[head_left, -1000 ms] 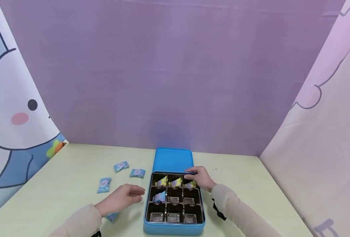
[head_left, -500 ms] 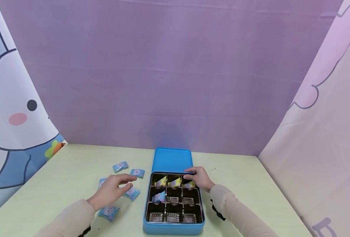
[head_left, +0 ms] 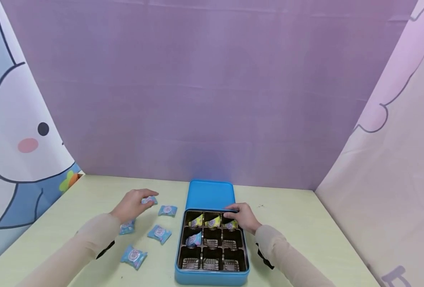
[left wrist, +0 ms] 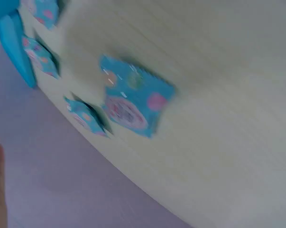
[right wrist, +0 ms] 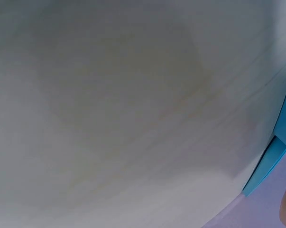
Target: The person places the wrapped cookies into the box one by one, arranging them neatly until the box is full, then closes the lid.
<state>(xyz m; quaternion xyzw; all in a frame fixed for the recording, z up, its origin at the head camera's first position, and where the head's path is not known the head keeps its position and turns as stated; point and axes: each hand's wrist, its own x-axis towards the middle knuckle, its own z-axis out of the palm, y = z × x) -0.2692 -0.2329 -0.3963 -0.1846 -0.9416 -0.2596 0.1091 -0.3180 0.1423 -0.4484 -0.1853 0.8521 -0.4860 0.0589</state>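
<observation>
From the head camera I take the blue tin (head_left: 212,275) as my landmark: it sits open on the pale green table (head_left: 305,223), its lid (head_left: 210,194) lying flat just behind it. Inside, a dark nine-cell tray holds three yellow-wrapped sweets (head_left: 212,221) across the back row and one blue-wrapped sweet (head_left: 194,238) in the left cell of the middle row; the other cells show only their ribbed floors. My right hand (head_left: 243,217) rests on the tin's back right corner, fingers curled over the rim there. My left hand (head_left: 132,204) is well to the left of the tin, reaching out over the table, its fingertips closed on a blue candy packet (head_left: 148,200) that lies behind the others. Four more blue packets lie left of the tin: one (head_left: 167,210) just beside its back left corner, one (head_left: 159,233) near its left wall, one (head_left: 134,256) nearer me, and one (head_left: 127,227) partly under my left sleeve. In the left wrist view, which is blurred, a blue packet (left wrist: 133,100) lies flat on the table with smaller ones (left wrist: 86,116) beyond it toward the tin's blue edge (left wrist: 12,45); only a sliver of my hand shows at the frame's left edge. The right wrist view gives me mostly bare tabletop and a strip of the tin's blue wall (right wrist: 268,164) at the right; my hand's grip cannot be told from there.
</observation>
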